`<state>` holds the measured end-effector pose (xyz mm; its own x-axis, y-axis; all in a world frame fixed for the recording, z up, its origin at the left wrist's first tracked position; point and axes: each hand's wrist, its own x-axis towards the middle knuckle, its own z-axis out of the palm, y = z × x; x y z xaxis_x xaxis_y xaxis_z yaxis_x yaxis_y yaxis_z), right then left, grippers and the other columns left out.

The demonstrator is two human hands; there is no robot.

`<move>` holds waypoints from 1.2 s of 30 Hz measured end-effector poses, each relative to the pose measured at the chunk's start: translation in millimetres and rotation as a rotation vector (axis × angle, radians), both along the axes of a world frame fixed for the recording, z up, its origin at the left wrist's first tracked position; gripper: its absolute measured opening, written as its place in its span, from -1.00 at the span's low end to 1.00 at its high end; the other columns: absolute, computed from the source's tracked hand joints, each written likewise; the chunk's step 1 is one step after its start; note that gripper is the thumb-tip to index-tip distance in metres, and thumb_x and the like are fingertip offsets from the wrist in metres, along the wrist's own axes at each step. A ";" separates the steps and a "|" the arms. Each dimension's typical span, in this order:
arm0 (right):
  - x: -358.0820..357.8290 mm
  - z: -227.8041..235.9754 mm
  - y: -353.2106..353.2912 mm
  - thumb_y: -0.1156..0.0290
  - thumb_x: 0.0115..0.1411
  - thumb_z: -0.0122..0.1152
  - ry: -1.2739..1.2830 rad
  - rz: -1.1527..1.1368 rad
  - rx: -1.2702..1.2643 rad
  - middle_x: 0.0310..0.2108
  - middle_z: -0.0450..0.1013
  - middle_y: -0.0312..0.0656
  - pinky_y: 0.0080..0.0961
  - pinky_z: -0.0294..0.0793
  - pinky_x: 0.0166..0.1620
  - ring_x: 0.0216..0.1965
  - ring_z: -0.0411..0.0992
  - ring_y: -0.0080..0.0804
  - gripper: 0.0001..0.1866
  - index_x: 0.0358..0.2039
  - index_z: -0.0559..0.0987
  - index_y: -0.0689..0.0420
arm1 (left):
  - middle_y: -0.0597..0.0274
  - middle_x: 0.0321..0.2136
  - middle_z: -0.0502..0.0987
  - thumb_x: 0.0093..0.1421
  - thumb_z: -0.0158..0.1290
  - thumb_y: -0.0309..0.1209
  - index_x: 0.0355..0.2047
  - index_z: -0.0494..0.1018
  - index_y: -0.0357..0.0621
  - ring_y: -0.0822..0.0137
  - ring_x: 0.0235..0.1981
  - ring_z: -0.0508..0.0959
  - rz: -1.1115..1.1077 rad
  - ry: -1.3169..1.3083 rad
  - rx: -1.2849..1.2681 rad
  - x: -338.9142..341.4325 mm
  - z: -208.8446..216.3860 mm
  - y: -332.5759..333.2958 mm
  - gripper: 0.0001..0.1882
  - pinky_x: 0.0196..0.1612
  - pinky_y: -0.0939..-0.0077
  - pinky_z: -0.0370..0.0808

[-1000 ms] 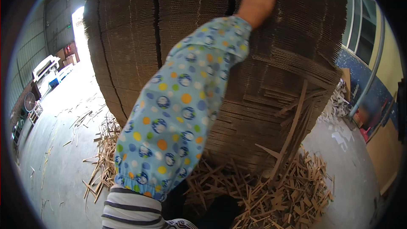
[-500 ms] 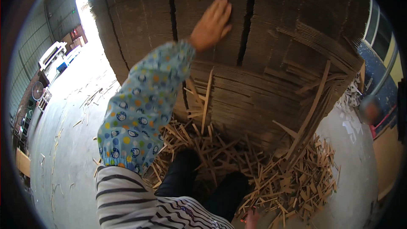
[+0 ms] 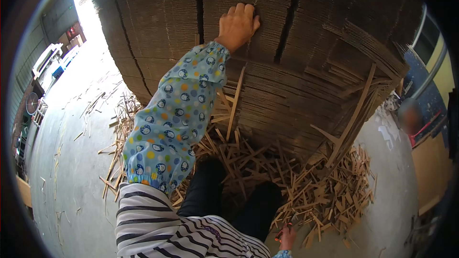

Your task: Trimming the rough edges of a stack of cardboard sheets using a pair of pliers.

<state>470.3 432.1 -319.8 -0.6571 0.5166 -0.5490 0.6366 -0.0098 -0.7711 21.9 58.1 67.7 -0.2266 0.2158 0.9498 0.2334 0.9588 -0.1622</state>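
A tall stack of brown cardboard sheets (image 3: pixel 158 33), split by dark vertical gaps, fills the area before me. High against its layered face is my left hand (image 3: pixel 237 25), fingers curled with their tips hidden; whether they grip anything does not show. Low at the bottom edge, my right hand (image 3: pixel 287 237) is closed around a small orange-and-black handled tool (image 3: pixel 279 234), its kind unclear. Narrow cardboard strips (image 3: pixel 342 200) lie heaped at the foot of the stack and around my legs. Some longer strips (image 3: pixel 236 102) lean against the stack or hang off its torn lower right side.
Grey concrete floor (image 3: pixel 71 162) with scattered strips stretches to the left, toward a bright doorway (image 3: pixel 86 14). A fan (image 3: pixel 32 103) and other equipment stand along the far left. On the right are a blue panel (image 3: pixel 425 86), a brown board (image 3: pixel 432 172) and a blurred round patch.
My left hand has gone from flat, outstretched fingers to curled ones on the stack. My right hand and the tool have come further into view at the bottom. The whole view has shifted slightly.
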 end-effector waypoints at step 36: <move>-319.9 396.0 -32.9 0.19 0.22 -0.01 0.742 0.563 -0.163 -0.32 0.45 -0.21 -0.57 0.42 -0.46 -0.41 0.42 -0.50 -0.66 -0.17 0.43 0.22 | 0.32 0.22 0.17 0.26 -0.15 -0.12 0.23 0.20 0.19 0.29 0.25 0.13 -0.056 0.214 -0.003 -48.4 -48.1 -5.5 -0.49 0.27 0.12 -0.05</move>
<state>150.3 399.2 76.2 -0.9970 -0.0292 0.0723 -0.0726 0.0062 -0.9973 -26.5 52.6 19.7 -0.0077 0.2253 0.9743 0.2466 0.9446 -0.2165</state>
